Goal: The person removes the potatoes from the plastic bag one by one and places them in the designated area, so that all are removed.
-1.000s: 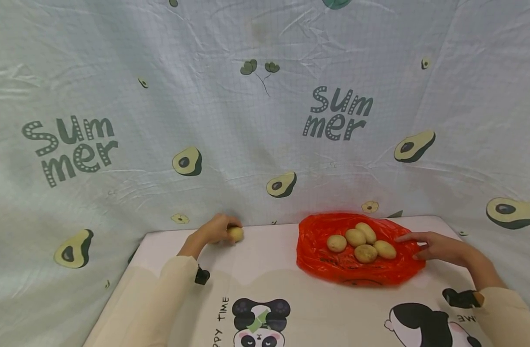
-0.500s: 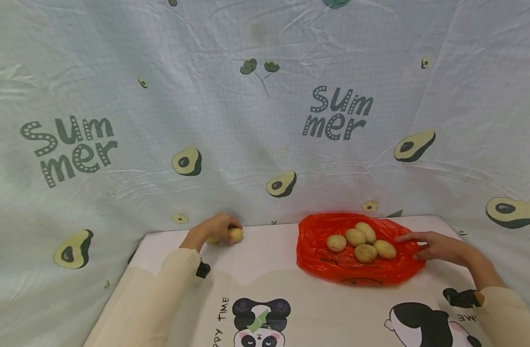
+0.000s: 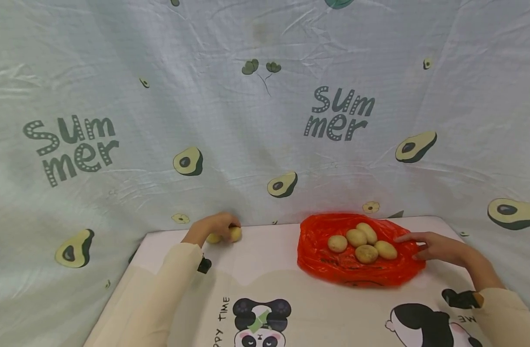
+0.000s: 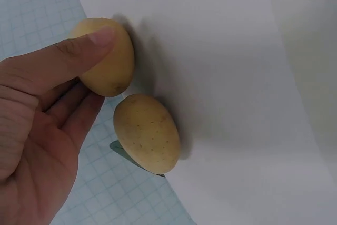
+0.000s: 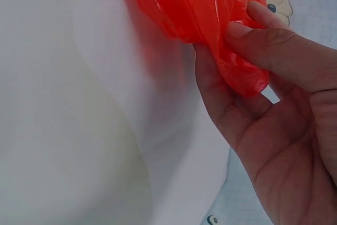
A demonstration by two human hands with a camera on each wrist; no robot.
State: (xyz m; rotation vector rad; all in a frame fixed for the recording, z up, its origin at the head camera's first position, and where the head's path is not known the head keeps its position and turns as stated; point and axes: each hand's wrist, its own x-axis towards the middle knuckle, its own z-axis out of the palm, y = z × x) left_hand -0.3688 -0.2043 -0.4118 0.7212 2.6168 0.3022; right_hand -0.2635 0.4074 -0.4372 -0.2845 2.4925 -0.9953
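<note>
My left hand (image 3: 217,226), at the table's back left, pinches a yellow potato (image 4: 113,64) between thumb and fingers. A second potato (image 4: 147,134) lies right beside it on the white table edge, close to the hand but not gripped. On the right, a red plastic bag (image 3: 321,267) lies spread with its mouth wide, and several potatoes (image 3: 366,254) rest in it. My right hand (image 3: 442,248) holds the bag's right edge, its thumb and fingers pinching the bunched plastic, as the right wrist view shows.
The white table (image 3: 265,260) carries panda prints (image 3: 261,320) near the front. A pale curtain (image 3: 230,120) with avocado prints hangs right behind the table's back edge.
My left hand has shifted slightly, and the second potato has come into sight below it. My right hand and the red bag have stayed in place.
</note>
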